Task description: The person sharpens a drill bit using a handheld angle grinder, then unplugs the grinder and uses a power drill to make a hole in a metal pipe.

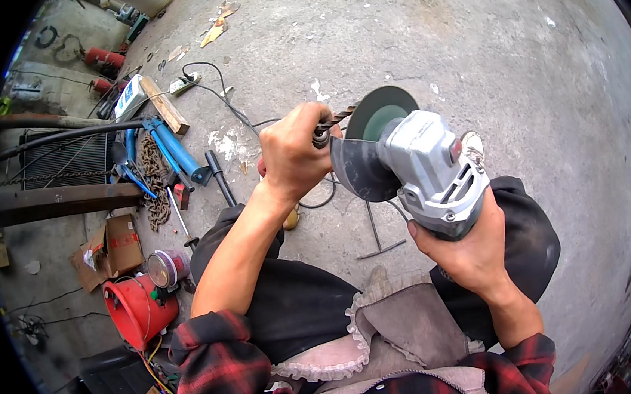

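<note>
My right hand (467,251) grips a grey angle grinder (429,168) from below, its round disc (377,113) and dark guard facing left. My left hand (293,150) is closed around a drill bit (335,120), whose twisted tip points right and meets the edge of the disc. Both are held above my knees, over the concrete floor (428,29). I wear a red plaid shirt and a grey apron.
At the left lie blue tools (176,153), a rusty chain (154,177), a wooden block (165,105), a cardboard box (117,248) and a red bucket (139,308). A black cable (220,93) runs across the floor. A thin bent metal rod (377,233) lies between my knees.
</note>
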`<move>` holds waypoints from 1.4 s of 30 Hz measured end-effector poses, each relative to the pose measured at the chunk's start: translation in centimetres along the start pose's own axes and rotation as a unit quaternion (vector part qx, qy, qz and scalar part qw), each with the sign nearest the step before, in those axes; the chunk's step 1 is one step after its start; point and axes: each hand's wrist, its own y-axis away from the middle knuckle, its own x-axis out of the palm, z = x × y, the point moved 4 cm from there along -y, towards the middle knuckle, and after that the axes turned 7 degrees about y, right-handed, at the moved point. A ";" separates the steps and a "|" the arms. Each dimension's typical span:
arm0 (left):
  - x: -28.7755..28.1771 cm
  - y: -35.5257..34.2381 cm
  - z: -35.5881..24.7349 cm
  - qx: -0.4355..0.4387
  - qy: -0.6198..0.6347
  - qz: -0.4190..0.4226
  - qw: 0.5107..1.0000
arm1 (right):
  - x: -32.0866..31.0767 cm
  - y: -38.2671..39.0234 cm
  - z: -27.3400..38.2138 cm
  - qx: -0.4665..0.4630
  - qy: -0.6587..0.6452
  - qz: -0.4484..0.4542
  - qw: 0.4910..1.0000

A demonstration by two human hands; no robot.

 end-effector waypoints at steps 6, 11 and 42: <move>0.0 0.0 0.0 0.000 -0.003 0.003 1.000 | -0.1 -0.1 0.2 0.000 -0.001 0.003 1.000; 0.0 0.0 0.0 -0.001 -0.004 0.009 1.000 | -0.1 0.0 0.1 0.010 -0.012 0.004 1.000; -0.1 -0.3 -0.2 0.000 -0.001 0.003 1.000 | -0.5 0.1 0.6 -0.016 0.005 0.002 1.000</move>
